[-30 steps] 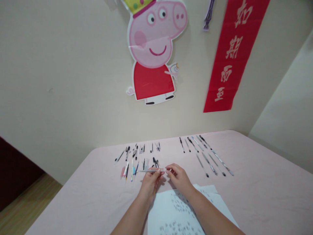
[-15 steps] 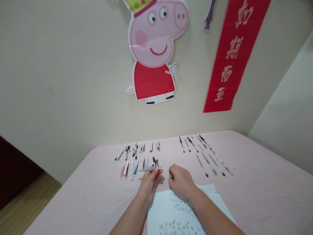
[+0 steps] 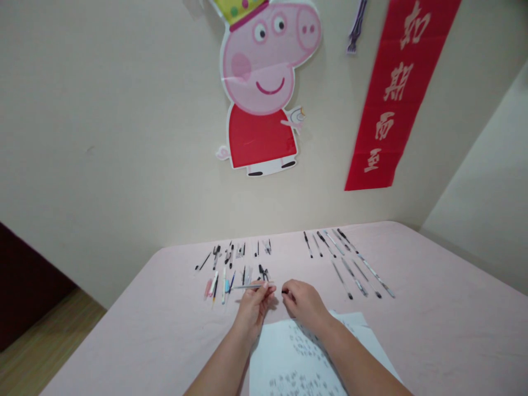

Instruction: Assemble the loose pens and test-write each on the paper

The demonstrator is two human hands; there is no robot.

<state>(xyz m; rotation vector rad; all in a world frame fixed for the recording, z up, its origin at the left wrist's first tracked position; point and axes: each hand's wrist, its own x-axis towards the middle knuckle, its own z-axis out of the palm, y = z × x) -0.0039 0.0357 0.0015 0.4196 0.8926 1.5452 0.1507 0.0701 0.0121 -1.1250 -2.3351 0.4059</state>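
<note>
My left hand [image 3: 252,306] pinches a thin clear pen barrel [image 3: 247,286] that points left, just above the pink table [image 3: 433,335]. My right hand [image 3: 305,302] is closed beside it, a small dark piece [image 3: 284,291] showing at its fingertips; I cannot make out what it is. The two hands are a little apart. Loose pen parts [image 3: 231,264] lie in rows just beyond my left hand. Whole pens [image 3: 350,264] lie in rows beyond my right hand.
White sheets of paper with scribbles [image 3: 305,363] lie under my forearms at the near edge. A cartoon pig cutout [image 3: 264,93] and a red banner [image 3: 396,93] hang on the wall behind the table. The table's left edge drops to a wooden floor [image 3: 41,352].
My hands were joined on the pen a second ago. The right hand has pulled away to the right with a small dark piece, and the left hand keeps the barrel.
</note>
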